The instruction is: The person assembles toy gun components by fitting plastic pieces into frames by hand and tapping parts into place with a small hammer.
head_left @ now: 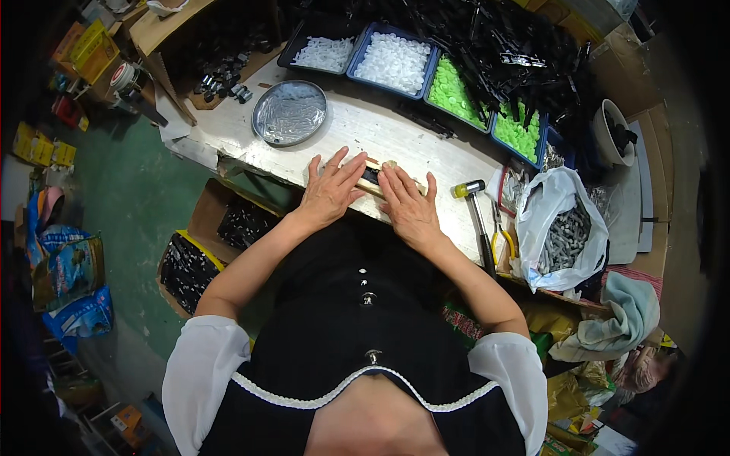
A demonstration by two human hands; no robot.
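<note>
Pale wood forms the narrow block (370,188) holding a dark insert (370,175) at the near edge of the white-topped bench (353,114); your left hand (332,191) and right hand (409,204) rest open over its ends (likely steadying it), a yellow-faced, black-handled hammer (479,220) within right-hand reach

The left hand (332,190) and right hand (409,209) rest on a narrow wooden block (373,162) at the near edge of the bench (361,121), each grip loose, fingers extended. Between them shows a black part (371,175) (the fingers hide its ends). Beyond the left hand lies a round dish (285,90). Trays (384,88) along the back hold clear, white and green parts, beside a black heap (525,34). Right of the right hand are a hammer (479,216), yellow-handled pliers (499,226) and a white bag (540,199) of grey parts (566,239).
</note>
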